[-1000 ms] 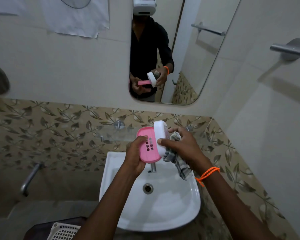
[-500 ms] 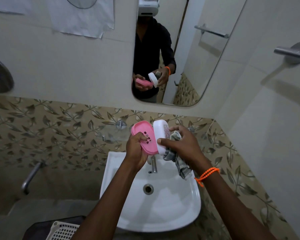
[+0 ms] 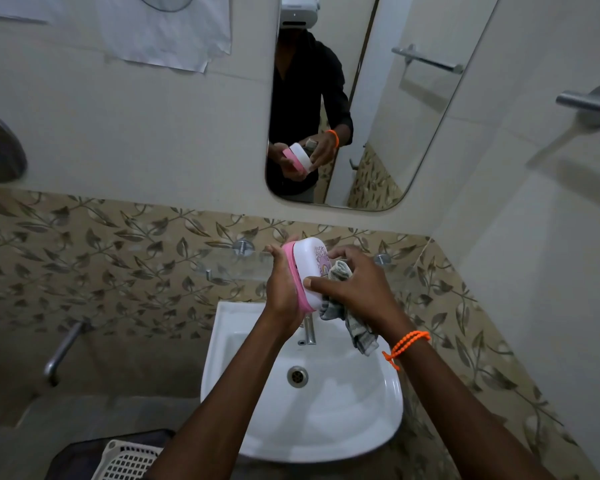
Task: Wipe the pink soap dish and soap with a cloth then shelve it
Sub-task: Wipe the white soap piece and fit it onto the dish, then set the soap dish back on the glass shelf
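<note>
Over the sink [image 3: 378,427], the left hand [image 3: 283,289] grips the dish [image 3: 297,282] while the right hand [image 3: 355,284] pinches soap [image 3: 310,268] and cloth [image 3: 340,306]; slick soap could slip.

Above the white sink [image 3: 326,427], my left hand [image 3: 283,289] holds the pink soap dish [image 3: 297,282]; my right hand [image 3: 354,285] grips its white lid [image 3: 310,271] and a cloth [image 3: 347,320].
</note>
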